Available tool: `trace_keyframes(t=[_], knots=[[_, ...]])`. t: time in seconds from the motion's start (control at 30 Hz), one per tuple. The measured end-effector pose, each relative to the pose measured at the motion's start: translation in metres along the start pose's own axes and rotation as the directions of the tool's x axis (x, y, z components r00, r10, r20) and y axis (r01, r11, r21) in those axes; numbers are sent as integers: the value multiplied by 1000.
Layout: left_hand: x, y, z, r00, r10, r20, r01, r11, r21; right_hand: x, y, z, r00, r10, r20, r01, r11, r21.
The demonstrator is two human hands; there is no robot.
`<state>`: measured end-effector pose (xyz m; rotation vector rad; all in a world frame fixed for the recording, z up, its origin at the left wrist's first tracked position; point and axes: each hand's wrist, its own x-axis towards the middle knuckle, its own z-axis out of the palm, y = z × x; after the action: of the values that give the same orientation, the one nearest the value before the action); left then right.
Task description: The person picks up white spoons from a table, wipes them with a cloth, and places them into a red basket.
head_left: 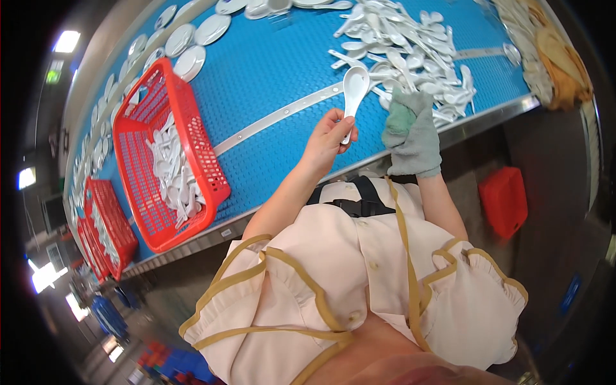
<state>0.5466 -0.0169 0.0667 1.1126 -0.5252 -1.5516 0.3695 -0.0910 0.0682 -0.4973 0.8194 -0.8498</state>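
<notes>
My left hand [329, 133] is bare and grips the handle of a white ceramic soup spoon [353, 88], bowl pointing away from me, over the blue conveyor belt [269, 70]. My right hand [412, 131] wears a grey-green glove and is closed around a green cloth [400, 117] at the near edge of a heap of several white spoons [404, 45]. The two hands sit close together, about a spoon's width apart.
A red plastic basket [160, 154] with several white spoons lies on the belt to my left; more red baskets [106, 231] follow farther left. White plates [192, 42] line the belt's far side. A red bin [505, 200] stands on the floor at my right.
</notes>
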Motion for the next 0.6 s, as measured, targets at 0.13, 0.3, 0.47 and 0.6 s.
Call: trace_keyframes(t=[0.13,0.3,0.47,0.6], knots=[[-4,-6,22,994,-60,86,53,995,86,-23,8,-20,692,-615,377,573,152,-805],[-4,-17,-5,995,-95,26,82,943,321,-50,-6,-42,653,-685,323,381,-71,-922],[-12,-28,-96,984,-134,-115,174,623,763,-57,-18,-106,641,-767,24,395,303,-867],[-42,-50,-169,952,-228,-202,284,419,863,-71,-37,-108,840,-494,-225,410,849,-332]])
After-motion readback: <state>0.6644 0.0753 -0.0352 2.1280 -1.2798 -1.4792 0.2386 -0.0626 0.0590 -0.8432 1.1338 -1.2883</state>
